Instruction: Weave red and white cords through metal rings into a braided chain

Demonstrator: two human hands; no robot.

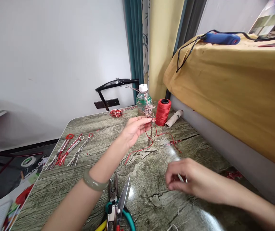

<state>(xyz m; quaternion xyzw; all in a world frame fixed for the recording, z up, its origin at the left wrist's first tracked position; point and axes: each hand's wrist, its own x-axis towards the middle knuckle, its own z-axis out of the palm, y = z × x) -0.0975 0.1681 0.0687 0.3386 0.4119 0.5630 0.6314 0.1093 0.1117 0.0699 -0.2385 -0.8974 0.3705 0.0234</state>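
Observation:
My left hand (137, 128) pinches a braided cord (151, 130) between thumb and fingertips. The cord hangs in front of a plastic bottle (141, 100) with a white cap, and loose red and white strands trail from it onto the table. Frayed pale ends (149, 109) stick out just above the pinch. Lower and to the right, my right hand (184, 178) is curled closed over the table, apart from the cord. Something small and whitish shows between its fingers, too little to name.
A red thread spool (162, 112) and a pale roll (174, 119) stand behind the cord. Three braided tassels (72, 146) lie at left. Pliers (113, 189), scissors (123, 199) and a box cutter (112, 217) lie in front. A red tangle (116, 113) sits at the back edge.

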